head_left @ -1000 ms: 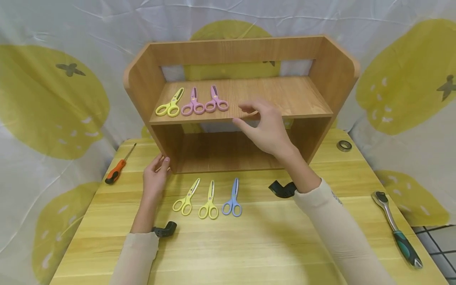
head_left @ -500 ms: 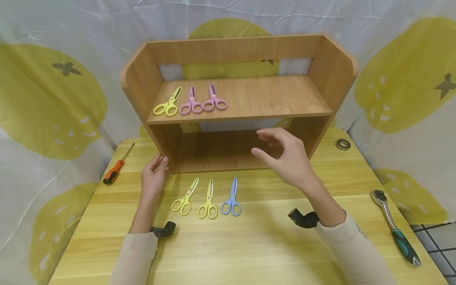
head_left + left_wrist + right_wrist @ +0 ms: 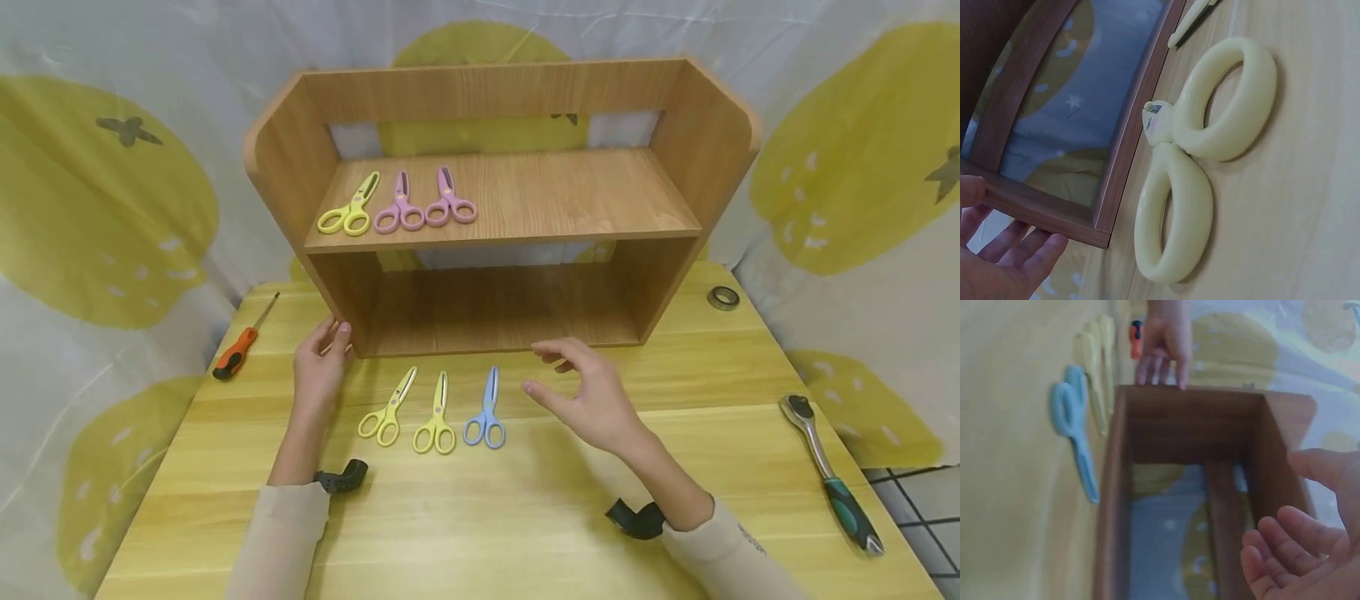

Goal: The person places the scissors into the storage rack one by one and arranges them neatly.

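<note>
My left hand (image 3: 321, 367) rests its fingertips against the outer left side of a wooden shelf (image 3: 502, 242), low down near the table. My right hand (image 3: 588, 396) is in the air in front of the shelf's lower right part, fingers loosely bent with nothing between them. Left of it on the table lie blue scissors (image 3: 487, 412), middle yellow scissors (image 3: 437, 417) and leftmost yellow scissors (image 3: 388, 412), handles toward me. Up on the shelf's top board sit yellow scissors (image 3: 351, 207), pink scissors (image 3: 401, 204) and a second pink pair (image 3: 450, 200), side by side at the left.
An orange-and-black screwdriver (image 3: 238, 350) lies at the table's left edge. To the right are a roll of tape (image 3: 723, 297) and a ratchet wrench (image 3: 832, 475) along the table edge. A curtain with yellow prints (image 3: 105, 200) hangs behind and at the sides.
My right hand has come down from beside the top board, moving toward me to a place low in front of the shelf. The left hand stays against the side panel.
</note>
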